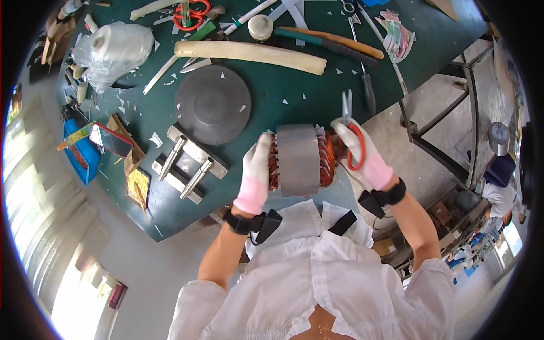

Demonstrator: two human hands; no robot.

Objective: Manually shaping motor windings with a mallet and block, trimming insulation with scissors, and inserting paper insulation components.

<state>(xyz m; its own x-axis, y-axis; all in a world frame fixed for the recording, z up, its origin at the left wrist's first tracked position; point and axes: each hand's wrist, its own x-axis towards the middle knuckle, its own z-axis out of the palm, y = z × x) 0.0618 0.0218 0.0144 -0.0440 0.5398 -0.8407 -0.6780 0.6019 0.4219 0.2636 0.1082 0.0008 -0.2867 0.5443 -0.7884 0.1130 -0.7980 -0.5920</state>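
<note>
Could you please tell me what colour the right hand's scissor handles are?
The scissor handles are red, clearest in the head view.

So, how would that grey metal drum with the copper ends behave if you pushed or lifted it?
The drum would probably feel heavy for its size, given its broad metal band and bunched copper windings. Lying on its side, it might roll toward or away from the person if pushed. The exposed windings look easier to damage than the smooth band.
</note>
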